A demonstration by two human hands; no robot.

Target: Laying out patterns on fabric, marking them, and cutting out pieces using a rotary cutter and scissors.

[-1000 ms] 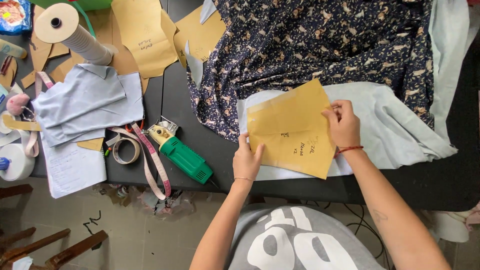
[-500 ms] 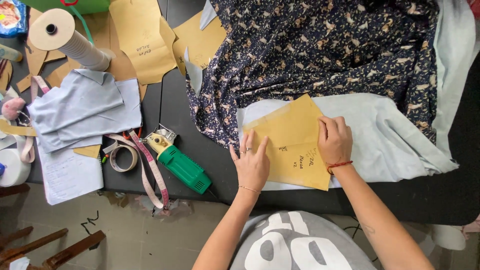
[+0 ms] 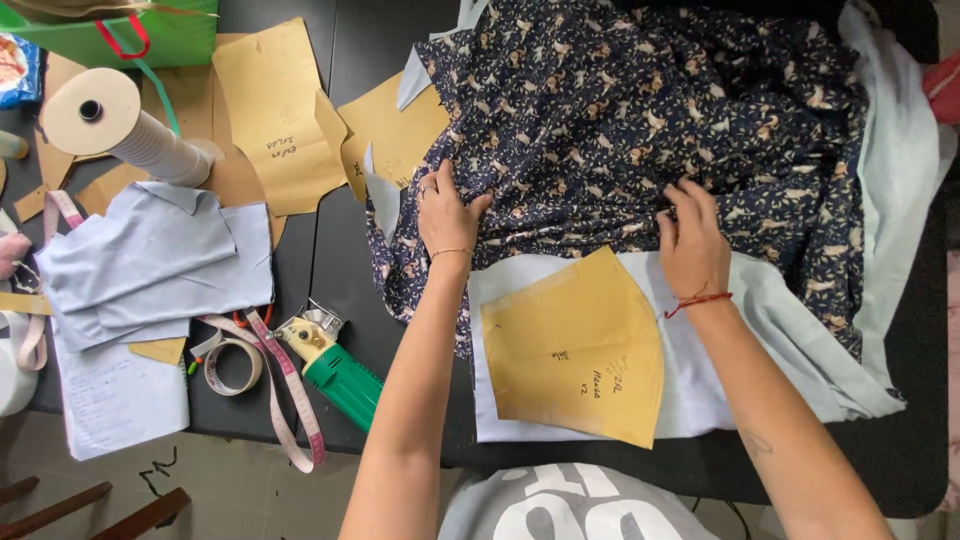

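Head view looks straight down on a dark work table (image 3: pixel 335 250); the person's body is cut off at the bottom edge, where only a grey printed shirt (image 3: pixel 565 505) and both forearms show. Navy patterned fabric (image 3: pixel 650 110) runs past the top edge, so its full extent cannot be made out, and it hides part of the pale blue fabric (image 3: pixel 900 170) beneath it. Fingertips of both hands sink into folds of the navy cloth and are partly hidden.

Left hand (image 3: pixel 447 215) reaches forward with the arm nearly straight, palm down on the left margin of the navy patterned fabric. Its fingers are curled and pinch a fold of the cloth; a thin bracelet sits at the wrist. Right hand (image 3: pixel 692 240) lies palm down at the lower edge of the same fabric, wrist bent slightly, a red cord around the wrist. Its fingers are bent and gather the cloth, closed on it.

Between the two forearms, a tan paper pattern piece (image 3: pixel 580 345) rests flat on the pale blue fabric, touching neither hand. More tan pattern pieces (image 3: pixel 280 110) lie to the upper left. Left of the arms sit a green electric cutter (image 3: pixel 335 365), a measuring tape (image 3: pixel 285 390), a tape roll (image 3: pixel 232 367), folded light blue cloth pieces (image 3: pixel 150 265) and a paper roll (image 3: pixel 120 125).
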